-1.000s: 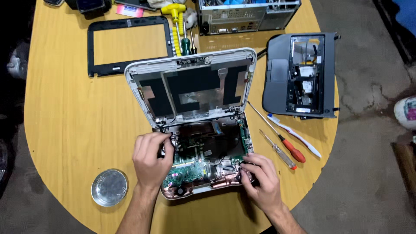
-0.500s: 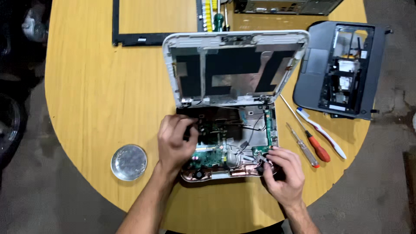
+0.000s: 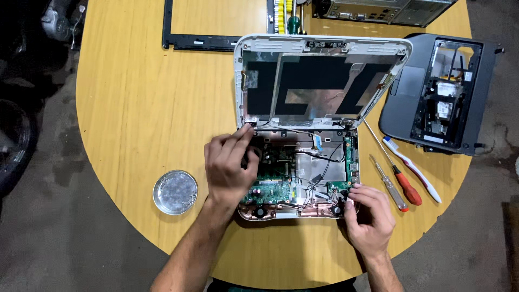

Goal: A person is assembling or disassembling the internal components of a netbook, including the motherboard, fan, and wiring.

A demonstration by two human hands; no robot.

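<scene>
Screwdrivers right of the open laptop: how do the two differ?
The red-handled screwdriver is the longer one, with a thick opaque red grip and a long bare shaft. The smaller screwdriver is shorter and slimmer, with a thin, partly clear handle that looks reddish inside. The red-handled one lies next to the white toothbrush; the smaller one lies nearer the right hand. Both rest flat on the wooden table, roughly parallel, handles toward the person.

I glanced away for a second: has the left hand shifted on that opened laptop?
Yes. The left hand has slid up the laptop base from its front-left part toward the left hinge, where its fingertips now lie.
</scene>
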